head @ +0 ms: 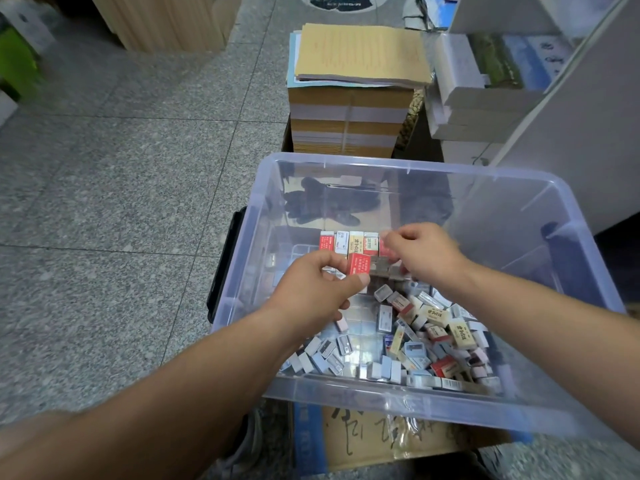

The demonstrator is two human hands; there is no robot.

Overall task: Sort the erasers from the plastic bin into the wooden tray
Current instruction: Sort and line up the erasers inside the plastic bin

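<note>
Starting at the left: the left hand (311,292) is down inside the clear plastic bin (381,400), with thumb and forefinger pinched on the long sides of a red eraser (358,265) and holding it up off the bottom. Just behind it, a row of erasers (346,241) stands on end, side by side, against the far part of the bin. Some small grey blocks (384,270) sit between the two hands, but they're too blurry to say what they are. The right hand (429,254) is curled at the right end of that row. Honestly I can't tell if it's actually pinching something or just nudging. Down to the right is the loose pile (440,327), a jumble of little boxed erasers lying every which way. I can't make out a wooden tray anywhere in this shot. On handling, I'd guess these weigh next to nothing and are firm and rubbery. The paper sleeves are probably a bit slick, so they could slide off if you grab one by the end. Pinching across the two broad faces at mid-length looks safest to me. They aren't fragile, so no need to baby them.
</note>
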